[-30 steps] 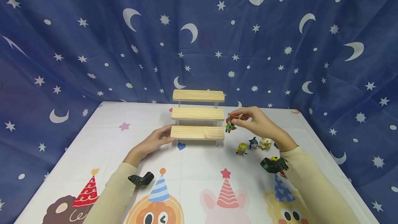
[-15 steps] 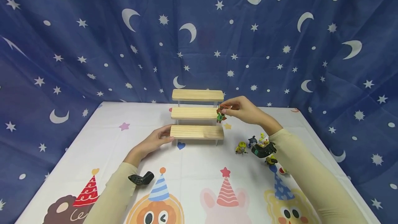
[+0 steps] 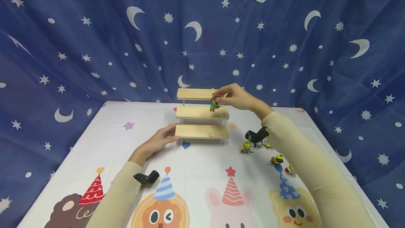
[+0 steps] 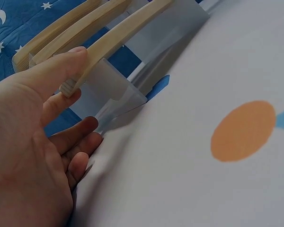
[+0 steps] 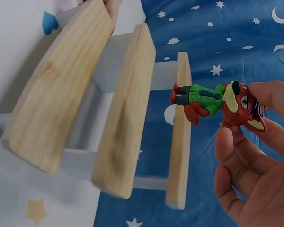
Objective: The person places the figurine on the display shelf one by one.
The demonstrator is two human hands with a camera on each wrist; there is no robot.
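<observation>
A three-step wooden display stand (image 3: 202, 132) with pale planks and clear side supports stands on the table. My left hand (image 3: 159, 140) holds the left end of its lowest plank; the left wrist view shows the thumb (image 4: 66, 66) on top and the index finger beneath. Between thumb and fingers, my right hand (image 3: 238, 97) pinches a small fox figurine (image 5: 206, 99) by its head. The fox has orange-red fur, a green shirt, a dark tie and grey trousers. It hangs upright in the head view, overlapping the middle and top planks near their right side.
Right of the stand are several small figurines: a yellow one (image 3: 246, 147), a grey one (image 3: 258, 144), another yellow one (image 3: 276, 159) and a red-and-white one (image 3: 289, 170). The right forearm passes above this group. A blue star-and-moon curtain (image 3: 126, 62) hangs behind the white printed tablecloth (image 3: 196, 164).
My right hand has carried the fox figurine left and up, from beside the lower planks to in front of the upper ones. The left hand keeps its hold on the stand.
</observation>
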